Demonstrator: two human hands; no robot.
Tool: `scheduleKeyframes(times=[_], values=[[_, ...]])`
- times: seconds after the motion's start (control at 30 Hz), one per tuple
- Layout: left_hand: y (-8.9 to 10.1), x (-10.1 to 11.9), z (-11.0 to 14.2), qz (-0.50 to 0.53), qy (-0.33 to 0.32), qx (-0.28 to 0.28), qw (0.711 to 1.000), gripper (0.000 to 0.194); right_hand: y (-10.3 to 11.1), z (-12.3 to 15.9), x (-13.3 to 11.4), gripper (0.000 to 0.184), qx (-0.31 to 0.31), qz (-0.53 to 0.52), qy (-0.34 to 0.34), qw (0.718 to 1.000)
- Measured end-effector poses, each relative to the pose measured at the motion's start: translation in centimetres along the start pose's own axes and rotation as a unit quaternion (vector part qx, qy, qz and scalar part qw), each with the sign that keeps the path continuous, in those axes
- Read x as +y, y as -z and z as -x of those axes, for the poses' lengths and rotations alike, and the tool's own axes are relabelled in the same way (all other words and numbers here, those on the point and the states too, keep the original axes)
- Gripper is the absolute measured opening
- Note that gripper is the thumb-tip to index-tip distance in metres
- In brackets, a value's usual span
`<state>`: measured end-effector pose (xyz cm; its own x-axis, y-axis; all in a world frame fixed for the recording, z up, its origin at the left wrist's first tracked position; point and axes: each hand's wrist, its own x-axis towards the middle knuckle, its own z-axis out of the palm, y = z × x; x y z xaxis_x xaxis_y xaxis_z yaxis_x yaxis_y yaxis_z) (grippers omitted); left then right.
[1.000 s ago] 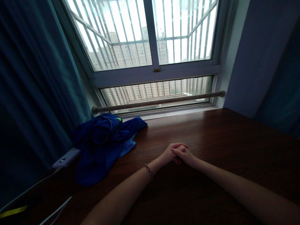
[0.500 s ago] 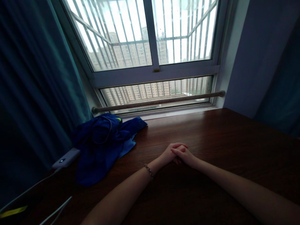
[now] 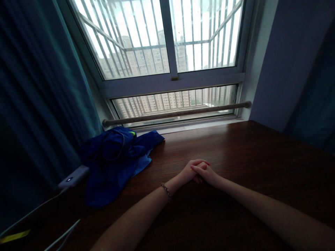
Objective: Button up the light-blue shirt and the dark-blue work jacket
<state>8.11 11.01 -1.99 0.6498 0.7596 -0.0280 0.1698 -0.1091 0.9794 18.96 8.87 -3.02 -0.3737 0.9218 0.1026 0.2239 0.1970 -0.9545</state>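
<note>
My left hand (image 3: 188,171) and my right hand (image 3: 211,176) are clasped together over the brown wooden table (image 3: 225,150). Both are closed, the fingers of each wrapped about the other hand, and no object shows between them. A beaded or chain bracelet (image 3: 166,191) circles the left wrist. To the left of the hands lies a crumpled blue garment (image 3: 110,170), with a lighter blue part and a small yellow-green patch; neither hand touches it. The palms are hidden by the clasp.
A white device (image 3: 73,176) with a cable sits left of the garment. Another white cable (image 3: 62,235) and a yellow strip (image 3: 15,236) are at lower left. Behind the table are a barred window (image 3: 136,85), a horizontal rail (image 3: 178,114) and a blue curtain (image 3: 39,87).
</note>
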Motion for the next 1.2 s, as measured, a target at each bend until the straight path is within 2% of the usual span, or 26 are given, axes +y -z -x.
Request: scheduleKeyframes(times=[0.63, 1.2], values=[[-0.02, 0.34, 0.16, 0.010, -0.001, 0.000, 1.000, 0.042, -0.07, -0.04, -0.23, 0.057, 0.006, -0.017, -0.016, 1.000], [-0.04, 0.63, 0.25, 0.006, -0.006, -0.003, 1.000, 0.042, -0.09, -0.18, 0.35, 0.057, 0.008, -0.024, -0.003, 1.000]])
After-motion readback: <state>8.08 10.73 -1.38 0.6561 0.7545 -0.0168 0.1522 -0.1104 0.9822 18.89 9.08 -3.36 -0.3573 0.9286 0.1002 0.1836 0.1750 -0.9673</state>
